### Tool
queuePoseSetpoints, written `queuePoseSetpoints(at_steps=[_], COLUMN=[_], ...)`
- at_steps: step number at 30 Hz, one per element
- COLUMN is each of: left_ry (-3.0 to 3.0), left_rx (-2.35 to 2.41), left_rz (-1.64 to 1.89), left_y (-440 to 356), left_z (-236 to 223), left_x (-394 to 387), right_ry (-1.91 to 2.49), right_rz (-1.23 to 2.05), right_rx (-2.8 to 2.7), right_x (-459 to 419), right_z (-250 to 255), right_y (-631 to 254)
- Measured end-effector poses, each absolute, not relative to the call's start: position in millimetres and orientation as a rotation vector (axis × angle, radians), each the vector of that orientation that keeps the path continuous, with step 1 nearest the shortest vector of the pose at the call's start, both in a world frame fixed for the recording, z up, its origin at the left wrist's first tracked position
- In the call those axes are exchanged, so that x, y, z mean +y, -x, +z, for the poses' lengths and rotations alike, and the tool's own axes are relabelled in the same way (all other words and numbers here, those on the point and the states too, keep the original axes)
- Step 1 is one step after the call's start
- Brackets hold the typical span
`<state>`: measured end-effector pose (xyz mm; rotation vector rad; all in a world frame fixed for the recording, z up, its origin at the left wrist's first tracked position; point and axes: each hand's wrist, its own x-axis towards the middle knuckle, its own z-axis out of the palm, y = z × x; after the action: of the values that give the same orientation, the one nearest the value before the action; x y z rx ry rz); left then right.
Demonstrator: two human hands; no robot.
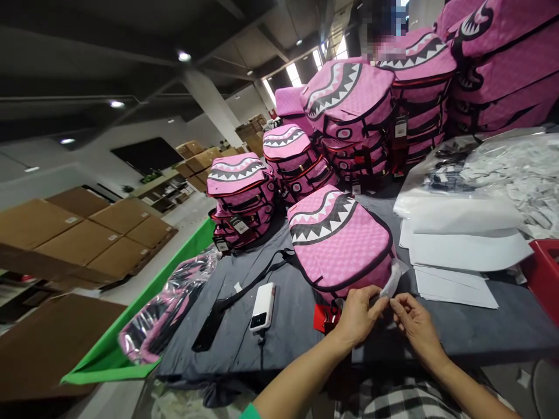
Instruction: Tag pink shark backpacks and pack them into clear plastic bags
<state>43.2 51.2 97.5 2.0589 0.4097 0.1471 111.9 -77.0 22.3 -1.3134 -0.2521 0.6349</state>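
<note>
A pink backpack (345, 238) with a black-and-white shark-tooth band lies front up on the grey cloth-covered table (288, 349). My left hand (358, 317) is at its near right corner, closed with thumb and fingers on a crumpled piece of whitish translucent wrapping (392, 280). Just to the right, my right hand (413, 320) is pinched near the wrapping's lower end; anything between its fingertips is too small to name. Under the bag's near edge a red tag (321, 317) shows beside my left wrist. A black strap (257, 276) runs left from the bag.
Left of the bag lies a white power bank (263, 307) with a cable. Stacked pink backpacks (240, 192) line the table's back. White paper sheets (467, 250), clear plastic bags (502, 169) and a red bin (544, 273) are at right. A green-edged bin (109, 343) holds plastic-wrapped bags.
</note>
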Motion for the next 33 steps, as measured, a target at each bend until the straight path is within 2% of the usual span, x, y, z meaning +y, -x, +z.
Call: queuePoseSetpoints(at_steps=[6,14,24,27,30,33], left_ry=[-1.924,-2.168,-2.179,-2.188,-2.235,-2.167], left_rx=[0.383,0.321,0.333,0.321,0.322,0.385], left_rz=[0.08,0.163,0.157,0.186,0.223,0.281], left_y=[-46,-36,-37,-37,-36,-35], left_z=[96,92,94,93,92,89], left_x=[56,57,56,55,55,56], right_ry=[1.304,1.273,1.315,1.148,0.796,0.606], right_rz=[0.768,0.964,0.872,1.003,1.161,1.204], right_rx=[-0.302,-0.289,-0.115,-0.12,-0.137,-0.173], right_x=[-81,-51,-73,-82,-85,-79], right_z=[23,16,25,35,40,37], right_y=[-122,-135,-123,-118,-116,-119])
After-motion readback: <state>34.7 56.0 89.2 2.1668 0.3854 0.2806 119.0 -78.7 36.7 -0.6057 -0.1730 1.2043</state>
